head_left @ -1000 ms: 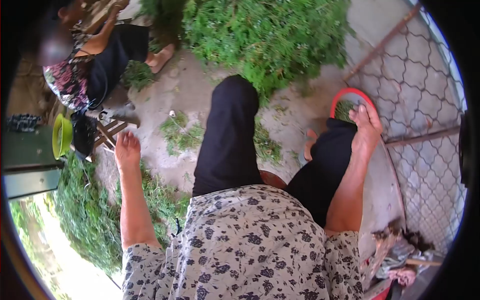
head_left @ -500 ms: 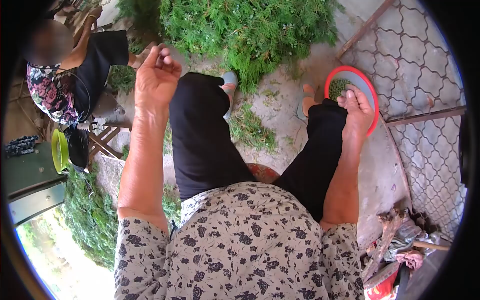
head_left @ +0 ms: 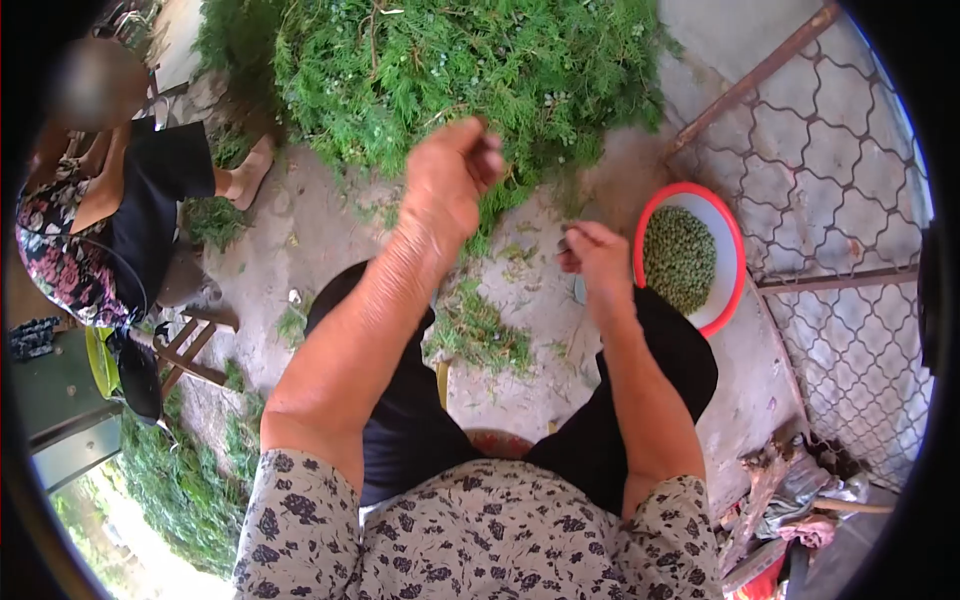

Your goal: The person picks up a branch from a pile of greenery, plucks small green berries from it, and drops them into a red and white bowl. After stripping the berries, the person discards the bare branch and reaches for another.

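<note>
A heap of green conifer branches (head_left: pixel 470 75) with small pale berries lies on the ground in front of me. At its near edge is my left hand (head_left: pixel 450 170), its fingers curled in and slightly blurred; what they hold, if anything, is hidden. My right hand (head_left: pixel 602 258) hovers over the ground between the heap and a red-rimmed white basin (head_left: pixel 733 290), fingers pinched together. I cannot make out anything in that pinch. Many small green berries (head_left: pixel 678 260) fill much of the basin, just right of this hand.
Another person in a flowered top (head_left: pixel 75 245) sits at the left, near a wooden stool (head_left: pixel 190 350). Metal lattice (head_left: pixel 830 180) lies along the right side. Loose sprigs (head_left: pixel 480 325) are scattered between my legs. Firewood and bags (head_left: pixel 790 490) are piled at lower right.
My left hand has moved right, to the heap's edge. My right hand has come away from the basin, leftward and inward. The view has shifted, showing more of the berries.
</note>
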`<action>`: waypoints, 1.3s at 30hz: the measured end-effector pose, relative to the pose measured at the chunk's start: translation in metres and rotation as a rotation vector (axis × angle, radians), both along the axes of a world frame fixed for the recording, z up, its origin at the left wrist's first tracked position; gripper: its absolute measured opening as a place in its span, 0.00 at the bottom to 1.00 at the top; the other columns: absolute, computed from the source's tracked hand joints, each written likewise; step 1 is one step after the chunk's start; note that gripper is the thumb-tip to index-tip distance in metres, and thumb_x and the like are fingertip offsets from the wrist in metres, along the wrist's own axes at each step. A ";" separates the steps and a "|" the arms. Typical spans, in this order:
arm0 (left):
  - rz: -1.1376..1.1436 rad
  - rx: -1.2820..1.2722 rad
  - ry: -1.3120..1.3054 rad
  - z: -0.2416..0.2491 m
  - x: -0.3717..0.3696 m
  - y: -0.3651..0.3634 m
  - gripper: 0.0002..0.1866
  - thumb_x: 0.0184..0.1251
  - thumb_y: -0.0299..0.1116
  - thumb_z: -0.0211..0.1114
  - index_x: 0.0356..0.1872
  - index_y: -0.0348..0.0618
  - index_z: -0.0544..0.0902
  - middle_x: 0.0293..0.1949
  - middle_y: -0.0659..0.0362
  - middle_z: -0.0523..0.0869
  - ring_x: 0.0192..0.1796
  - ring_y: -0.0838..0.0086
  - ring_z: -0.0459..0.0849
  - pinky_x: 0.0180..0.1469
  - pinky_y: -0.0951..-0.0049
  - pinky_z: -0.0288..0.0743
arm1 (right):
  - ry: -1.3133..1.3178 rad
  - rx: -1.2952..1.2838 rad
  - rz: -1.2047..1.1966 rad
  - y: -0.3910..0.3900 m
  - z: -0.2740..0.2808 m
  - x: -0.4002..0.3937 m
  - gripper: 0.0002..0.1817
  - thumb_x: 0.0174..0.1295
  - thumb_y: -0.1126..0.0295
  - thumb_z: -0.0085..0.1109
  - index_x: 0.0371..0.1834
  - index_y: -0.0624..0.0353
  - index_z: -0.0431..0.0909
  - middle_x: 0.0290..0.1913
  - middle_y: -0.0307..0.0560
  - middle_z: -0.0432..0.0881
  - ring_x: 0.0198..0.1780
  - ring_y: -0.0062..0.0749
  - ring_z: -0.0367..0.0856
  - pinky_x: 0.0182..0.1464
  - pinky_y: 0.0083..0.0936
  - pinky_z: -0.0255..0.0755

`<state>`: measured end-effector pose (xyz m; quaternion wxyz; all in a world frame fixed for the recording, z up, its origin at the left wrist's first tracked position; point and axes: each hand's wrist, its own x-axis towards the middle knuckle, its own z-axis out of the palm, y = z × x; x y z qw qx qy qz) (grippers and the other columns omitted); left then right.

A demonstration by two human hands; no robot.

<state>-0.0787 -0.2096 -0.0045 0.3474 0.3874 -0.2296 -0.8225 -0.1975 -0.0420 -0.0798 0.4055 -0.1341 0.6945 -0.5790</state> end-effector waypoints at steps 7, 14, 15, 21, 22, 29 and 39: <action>-0.855 -0.422 -0.098 0.006 -0.037 0.067 0.11 0.60 0.32 0.59 0.40 0.37 0.78 0.32 0.59 0.82 0.35 0.74 0.81 0.39 0.74 0.75 | -0.262 0.165 -0.060 -0.058 -0.123 -0.015 0.09 0.60 0.74 0.53 0.42 0.66 0.76 0.29 0.43 0.78 0.23 0.25 0.77 0.21 0.22 0.71; -0.948 -0.815 -0.249 0.014 -0.023 0.066 0.08 0.59 0.30 0.58 0.37 0.37 0.77 0.28 0.49 0.81 0.32 0.58 0.82 0.34 0.66 0.75 | -0.306 0.175 -0.205 -0.115 -0.182 -0.046 0.13 0.59 0.77 0.51 0.47 0.67 0.71 0.42 0.50 0.77 0.31 0.32 0.81 0.23 0.25 0.73; -0.895 -0.774 -0.223 0.014 -0.022 0.064 0.07 0.59 0.30 0.59 0.36 0.37 0.76 0.27 0.49 0.80 0.32 0.56 0.81 0.33 0.65 0.74 | -0.343 0.163 -0.199 -0.123 -0.187 -0.047 0.18 0.59 0.76 0.52 0.53 0.67 0.67 0.40 0.49 0.77 0.29 0.33 0.80 0.24 0.27 0.73; -0.788 -0.575 -0.176 0.011 -0.015 0.049 0.10 0.60 0.29 0.61 0.41 0.36 0.76 0.31 0.51 0.81 0.33 0.63 0.83 0.34 0.70 0.76 | -0.478 0.086 -0.190 -0.174 -0.234 -0.039 0.27 0.57 0.70 0.59 0.58 0.64 0.59 0.41 0.48 0.74 0.29 0.33 0.79 0.25 0.28 0.74; -0.790 -0.570 -0.185 0.008 -0.014 0.048 0.10 0.60 0.29 0.61 0.41 0.36 0.76 0.31 0.51 0.81 0.33 0.63 0.83 0.34 0.70 0.76 | -0.517 0.109 -0.292 -0.182 -0.237 -0.037 0.25 0.56 0.68 0.62 0.55 0.60 0.63 0.42 0.48 0.73 0.31 0.34 0.78 0.27 0.28 0.75; -0.758 -0.484 -0.221 0.001 -0.012 0.041 0.11 0.61 0.29 0.61 0.42 0.36 0.76 0.31 0.52 0.81 0.34 0.67 0.82 0.36 0.73 0.75 | -0.501 0.409 -0.329 -0.223 -0.229 -0.045 0.19 0.47 0.60 0.71 0.31 0.59 0.72 0.24 0.39 0.67 0.17 0.29 0.61 0.19 0.31 0.56; -0.776 -0.452 -0.250 0.000 -0.017 0.043 0.10 0.62 0.31 0.60 0.41 0.36 0.77 0.30 0.52 0.81 0.31 0.67 0.81 0.34 0.73 0.73 | -0.266 0.382 -0.127 -0.200 -0.209 -0.051 0.17 0.53 0.61 0.64 0.37 0.60 0.72 0.21 0.43 0.71 0.12 0.28 0.65 0.14 0.28 0.56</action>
